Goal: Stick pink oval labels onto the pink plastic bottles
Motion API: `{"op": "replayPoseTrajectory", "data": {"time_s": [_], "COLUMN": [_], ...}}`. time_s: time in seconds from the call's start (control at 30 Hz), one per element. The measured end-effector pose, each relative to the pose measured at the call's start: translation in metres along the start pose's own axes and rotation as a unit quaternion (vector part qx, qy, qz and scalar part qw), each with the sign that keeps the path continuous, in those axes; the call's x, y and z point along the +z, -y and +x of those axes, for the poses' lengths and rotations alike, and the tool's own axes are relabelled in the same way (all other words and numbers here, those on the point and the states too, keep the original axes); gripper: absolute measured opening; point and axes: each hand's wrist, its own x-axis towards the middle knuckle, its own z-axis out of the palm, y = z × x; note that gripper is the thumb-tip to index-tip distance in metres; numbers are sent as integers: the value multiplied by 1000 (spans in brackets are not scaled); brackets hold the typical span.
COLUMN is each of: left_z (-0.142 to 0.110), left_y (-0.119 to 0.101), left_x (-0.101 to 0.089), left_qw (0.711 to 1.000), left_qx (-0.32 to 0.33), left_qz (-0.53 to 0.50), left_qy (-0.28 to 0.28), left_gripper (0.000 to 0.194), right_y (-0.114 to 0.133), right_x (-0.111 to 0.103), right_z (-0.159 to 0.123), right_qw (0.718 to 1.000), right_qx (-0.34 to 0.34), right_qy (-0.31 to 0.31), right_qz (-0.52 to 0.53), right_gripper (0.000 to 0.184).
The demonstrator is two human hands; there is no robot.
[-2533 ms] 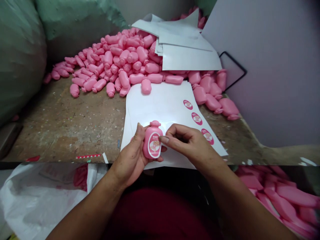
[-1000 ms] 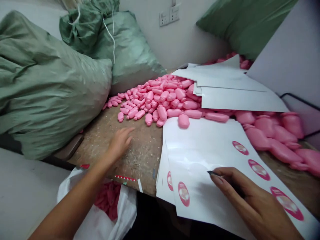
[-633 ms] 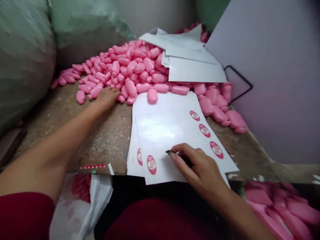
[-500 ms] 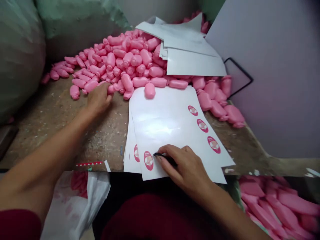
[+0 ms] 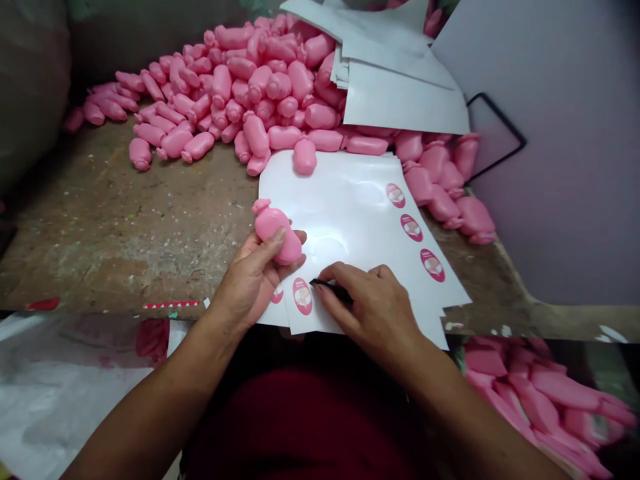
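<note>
My left hand is closed round a small pink plastic bottle, thumb across its front and neck pointing up and left. It is over the left edge of a white sticker sheet. My right hand rests on the sheet's lower part, pinching a slim black tool whose kind I cannot make out. The tool's tip is right beside an oval pink sticker at the sheet's lower left. Several more oval stickers run down the right side. One loose pink bottle lies on the sheet's top edge.
A big heap of pink bottles covers the back of the worn wooden table. More white sheets lie on the heap. A pale panel with a black handle stands at right. Below the table edge are more pink bottles.
My left hand has come from the heap toward me and to the right, bringing a pink bottle over the sheet. My right hand stays by the lower-left sticker. The view has tilted downward.
</note>
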Motion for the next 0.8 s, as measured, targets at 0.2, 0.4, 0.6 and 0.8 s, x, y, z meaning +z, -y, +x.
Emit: {"op": "replayPoseTrajectory", "data": {"time_s": [0.2, 0.4, 0.6, 0.8], "left_z": [0, 0, 1, 1], "left_y": [2, 3, 3, 4], "left_x": [0, 0, -1, -1], "left_qw": [1000, 1000, 1000, 1000], "left_qx": [0, 4, -1, 1], "left_qz": [1, 0, 9, 9], "left_qy": [4, 1, 2, 7], "left_gripper": [36, 25, 31, 34], "right_y": [8, 10, 10, 10], "right_x": [0, -2, -1, 0], "right_z": [-1, -3, -3, -4], "right_qw": [997, 995, 997, 996], "right_qx": [-27, -23, -18, -15], "right_qy": [-12, -30, -25, -13], "right_qz": [-77, -94, -73, -86], "right_gripper": [20, 20, 20, 23]}}
